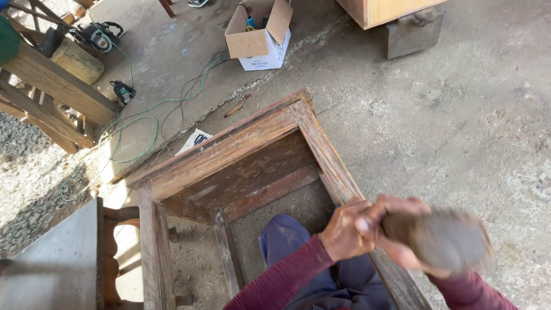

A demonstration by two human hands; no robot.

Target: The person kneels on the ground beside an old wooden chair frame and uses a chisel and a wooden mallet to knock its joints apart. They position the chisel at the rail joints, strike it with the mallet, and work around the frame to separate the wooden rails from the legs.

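Note:
A worn wooden frame (229, 155) with legs stands on the concrete floor below me. My left hand (343, 231) and my right hand (396, 227) are pressed together over the frame's right rail (327, 155). Both are closed around the near end of a brown, motion-blurred blunt object (445, 240) that sticks out to the right. Its exact kind is too blurred to tell. Maroon sleeves cover both arms, and my knee in dark blue trousers (284, 235) sits inside the frame.
An open cardboard box (258, 35) lies at the top. Green and black cables (143, 117) run to power tools (97, 35) at upper left, beside wooden furniture (54, 86). A grey board (51, 258) lies lower left, a wooden cabinet (390, 11) upper right.

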